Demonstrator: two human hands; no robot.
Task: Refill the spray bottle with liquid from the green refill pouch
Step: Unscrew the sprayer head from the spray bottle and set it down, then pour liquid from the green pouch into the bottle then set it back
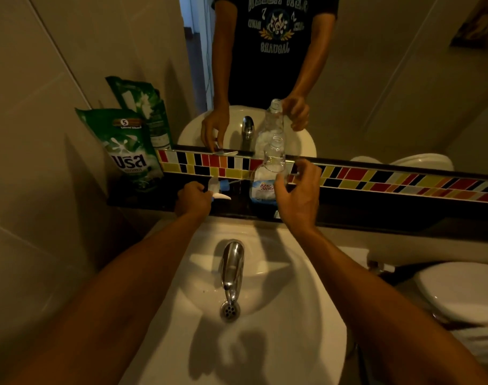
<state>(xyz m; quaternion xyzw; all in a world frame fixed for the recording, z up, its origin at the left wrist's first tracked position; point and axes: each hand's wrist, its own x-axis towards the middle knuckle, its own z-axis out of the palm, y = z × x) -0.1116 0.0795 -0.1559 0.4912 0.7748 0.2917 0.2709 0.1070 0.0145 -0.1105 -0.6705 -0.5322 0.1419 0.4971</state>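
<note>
Spray head (216,187): gripped by left hand (194,197), laid aside on ledge (143,201), baring neck.
Bottle (269,176): uncapped; right hand (298,190) loosely open beside it.
Green pouch (126,151): untouched.

clear spray bottle (268,176): upright, neck open, centre of dark ledge (376,215) | white-blue sprayer head (216,187): lying left of it | green refill pouch (126,151): leaning at ledge's left end
</note>
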